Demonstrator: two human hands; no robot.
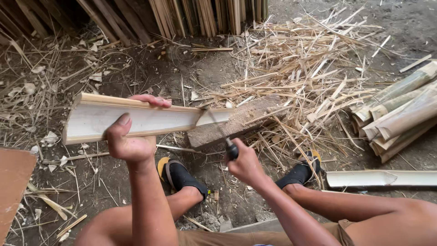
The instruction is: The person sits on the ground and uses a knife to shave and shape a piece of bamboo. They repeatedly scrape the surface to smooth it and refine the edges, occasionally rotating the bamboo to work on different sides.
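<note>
My left hand (129, 136) grips a split half of bamboo (91, 119), hollow pale side facing me, held level with its right end resting on a wooden block (236, 123). My right hand (246, 164) is closed on the dark handle of a knife (218, 130). The thin blade runs up and left to the bamboo's right end, where it touches the cut edge near the block.
My feet in black socks and sandals (180, 175) (302, 171) flank the block. A heap of bamboo slivers (314, 68) lies behind. Stacked split pieces (400, 114) sit at the right, one half piece (382, 178) on the ground, upright slats (182, 16) at the back, a board (13, 182) at the left.
</note>
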